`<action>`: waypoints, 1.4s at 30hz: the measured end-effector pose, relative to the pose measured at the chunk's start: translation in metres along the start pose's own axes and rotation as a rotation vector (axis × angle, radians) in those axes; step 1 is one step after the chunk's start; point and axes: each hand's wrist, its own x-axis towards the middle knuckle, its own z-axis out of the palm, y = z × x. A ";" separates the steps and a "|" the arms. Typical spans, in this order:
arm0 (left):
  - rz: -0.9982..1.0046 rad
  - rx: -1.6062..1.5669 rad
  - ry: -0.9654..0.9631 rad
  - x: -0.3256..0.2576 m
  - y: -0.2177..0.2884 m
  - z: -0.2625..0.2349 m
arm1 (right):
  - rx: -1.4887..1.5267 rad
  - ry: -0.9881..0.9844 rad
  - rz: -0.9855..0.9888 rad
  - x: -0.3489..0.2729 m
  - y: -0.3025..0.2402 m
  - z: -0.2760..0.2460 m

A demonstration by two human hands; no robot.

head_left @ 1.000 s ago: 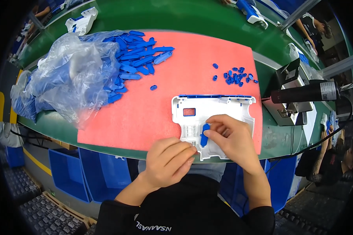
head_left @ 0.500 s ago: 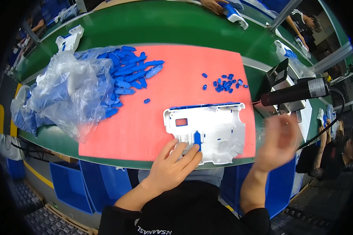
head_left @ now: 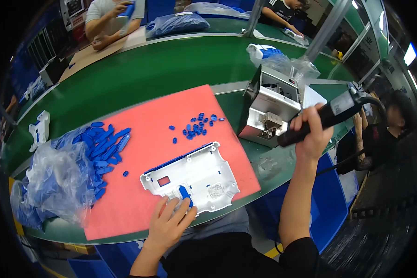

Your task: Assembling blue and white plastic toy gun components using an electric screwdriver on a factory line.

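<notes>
Lying left on the pink mat (head_left: 139, 125), bagged blue clips (head_left: 102, 143) sat clear of the work. Left hand (head_left: 169, 222), open and flat, pinned the white housing (head_left: 192, 178) at the counter (head_left: 139, 69) front edge. Right hand (head_left: 312, 132) had left the housing and now gripped the electric screwdriver (head_left: 326, 116); open room beyond the mat's right edge.

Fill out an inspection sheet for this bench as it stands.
Surface: red mat on green table.
Job's things: white plastic housing with blue insert; black power screwdriver.
Clutter: long blue parts spilling from clear bag; small blue pieces; metal box unit.
Grippers: left hand presses the housing; right hand grips the screwdriver.
Cables: black cord below the right hand.
Surroundings: other people at neighbouring stations; blue bins under the table.
</notes>
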 end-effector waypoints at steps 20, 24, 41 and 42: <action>-0.037 -0.134 0.099 -0.003 -0.013 0.007 | 0.101 -0.375 -0.056 -0.116 -0.036 0.092; -0.032 -0.139 0.106 -0.007 -0.010 0.009 | -0.024 -0.333 -0.064 -0.147 -0.023 0.127; -0.046 -0.146 0.140 -0.006 -0.012 0.007 | -0.018 -0.477 -0.031 -0.143 0.010 0.146; -0.037 -0.128 0.139 -0.006 -0.012 0.006 | -0.018 -0.523 -0.042 -0.143 0.011 0.145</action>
